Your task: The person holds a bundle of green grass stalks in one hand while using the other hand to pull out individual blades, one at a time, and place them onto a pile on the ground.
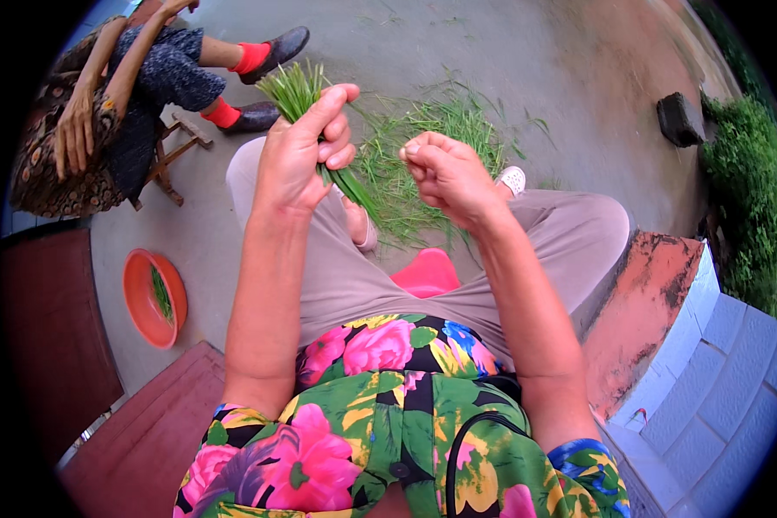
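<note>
1. Bunch of green stalks (292,93): narrow, grass-like blades gathered side by side, held aslant in front of the person's left knee. The upper end forms a spread, brush-like tuft with pale tips; the lower end is darker and tapers toward the left shoe.
2. Left hand (298,160): fingers wrapped around the middle of the bunch, grasping it, with the thumb lying across it.
3. Right hand (457,180): well apart from the bunch; fingers curled inward and clenched, thumb against the index finger. Whether a thin blade is pinched there cannot be told.
4. Orange basin (135,298): round and deep, on the floor (211,229) to the person's left; a small heap of green blades (161,292) lies inside.
5. Loose green blades (445,129): strewn in a tangled patch on the floor, beyond the hands.
</note>
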